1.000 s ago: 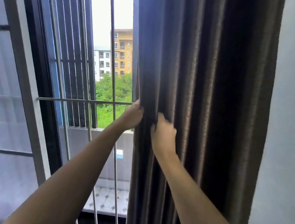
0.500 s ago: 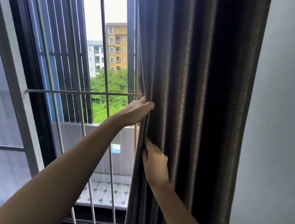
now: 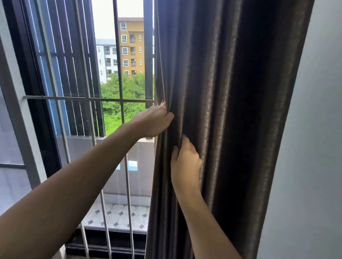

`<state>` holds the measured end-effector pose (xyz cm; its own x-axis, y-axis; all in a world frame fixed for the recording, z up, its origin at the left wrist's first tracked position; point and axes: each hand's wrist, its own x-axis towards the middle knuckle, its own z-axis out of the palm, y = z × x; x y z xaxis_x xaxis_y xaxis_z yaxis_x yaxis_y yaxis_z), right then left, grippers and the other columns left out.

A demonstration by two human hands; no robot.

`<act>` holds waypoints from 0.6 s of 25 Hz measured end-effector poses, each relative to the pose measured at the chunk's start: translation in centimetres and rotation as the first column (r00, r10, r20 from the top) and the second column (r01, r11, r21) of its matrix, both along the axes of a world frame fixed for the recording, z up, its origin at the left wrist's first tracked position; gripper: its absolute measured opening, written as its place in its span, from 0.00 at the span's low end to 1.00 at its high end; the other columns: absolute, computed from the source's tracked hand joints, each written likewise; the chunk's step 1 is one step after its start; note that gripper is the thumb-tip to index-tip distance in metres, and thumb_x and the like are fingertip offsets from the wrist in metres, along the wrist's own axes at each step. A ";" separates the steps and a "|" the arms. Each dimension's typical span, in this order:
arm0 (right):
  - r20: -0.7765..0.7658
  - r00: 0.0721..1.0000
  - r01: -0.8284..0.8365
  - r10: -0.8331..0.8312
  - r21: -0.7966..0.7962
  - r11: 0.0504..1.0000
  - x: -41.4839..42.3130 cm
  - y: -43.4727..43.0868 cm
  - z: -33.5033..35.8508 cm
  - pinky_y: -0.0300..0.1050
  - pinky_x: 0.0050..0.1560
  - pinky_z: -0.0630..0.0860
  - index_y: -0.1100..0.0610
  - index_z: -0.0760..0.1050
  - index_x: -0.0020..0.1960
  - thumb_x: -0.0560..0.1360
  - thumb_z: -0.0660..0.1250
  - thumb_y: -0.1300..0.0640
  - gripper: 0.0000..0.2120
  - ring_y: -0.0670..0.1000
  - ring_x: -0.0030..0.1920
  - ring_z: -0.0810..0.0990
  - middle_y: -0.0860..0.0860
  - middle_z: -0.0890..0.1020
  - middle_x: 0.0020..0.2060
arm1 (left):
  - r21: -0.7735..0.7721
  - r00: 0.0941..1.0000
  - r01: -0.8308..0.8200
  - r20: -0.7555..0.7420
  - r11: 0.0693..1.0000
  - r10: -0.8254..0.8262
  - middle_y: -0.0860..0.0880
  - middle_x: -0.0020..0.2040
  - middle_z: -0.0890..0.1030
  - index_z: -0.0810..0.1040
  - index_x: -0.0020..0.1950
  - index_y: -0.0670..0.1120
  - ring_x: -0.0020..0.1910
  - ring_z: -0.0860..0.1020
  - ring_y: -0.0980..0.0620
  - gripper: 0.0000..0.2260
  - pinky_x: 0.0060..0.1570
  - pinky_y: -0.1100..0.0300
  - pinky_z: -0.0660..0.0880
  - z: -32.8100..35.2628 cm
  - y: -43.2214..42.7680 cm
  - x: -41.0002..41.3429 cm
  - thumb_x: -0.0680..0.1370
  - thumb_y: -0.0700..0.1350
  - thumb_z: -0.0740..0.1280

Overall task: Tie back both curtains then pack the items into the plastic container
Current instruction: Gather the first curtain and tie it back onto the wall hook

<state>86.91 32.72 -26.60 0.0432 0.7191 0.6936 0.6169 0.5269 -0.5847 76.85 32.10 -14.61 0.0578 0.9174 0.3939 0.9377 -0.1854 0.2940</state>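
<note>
Curtain (image 3: pixel 225 112) edge gripped by left hand (image 3: pixel 155 120); right hand (image 3: pixel 186 165) on folds.

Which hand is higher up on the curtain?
The left hand: it grips the curtain's window-side edge, above the right hand, which presses into the folds lower down.

Dark brown curtain (image 3: pixel 225 112); white floor tiles (image 3: pixel 119 215) with grey diamonds.

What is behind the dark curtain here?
Left of the curtain, window bars and a balcony show. Behind the cloth itself, everything is hidden. The left hand grips its edge; the right hand presses its folds.
</note>
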 end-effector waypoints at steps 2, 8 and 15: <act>0.011 0.999 -0.033 0.033 0.074 0.997 -0.5 -0.8 -2.1 0.51 0.51 0.79 0.59 0.67 0.69 0.77 0.62 0.64 0.21 0.56 0.48 0.81 0.56 0.79 0.53 | -0.029 0.999 0.016 0.036 0.999 -0.015 0.43 0.64 0.72 0.62 0.70 0.43 0.60 0.72 0.42 0.19 0.59 0.49 0.69 0.1 -0.1 -0.4 0.80 0.47 0.49; 0.000 0.990 -0.141 0.141 0.078 0.987 -1.4 -2.4 -7.2 0.46 0.42 0.82 0.58 0.66 0.70 0.73 0.66 0.69 0.27 0.51 0.39 0.78 0.54 0.77 0.43 | -0.110 0.983 0.061 0.180 0.992 -0.040 0.40 0.58 0.75 0.68 0.64 0.40 0.54 0.73 0.42 0.16 0.53 0.55 0.69 0.2 -0.3 0.1 0.81 0.45 0.50; 0.029 0.985 -0.171 0.169 0.056 0.984 -0.8 -2.0 -7.3 0.49 0.44 0.81 0.56 0.65 0.71 0.74 0.63 0.68 0.26 0.51 0.39 0.77 0.54 0.74 0.43 | -0.094 0.950 0.172 0.279 0.981 -0.140 0.51 0.39 0.72 0.71 0.45 0.49 0.38 0.70 0.52 0.08 0.38 0.59 0.68 0.1 -1.3 1.6 0.80 0.48 0.55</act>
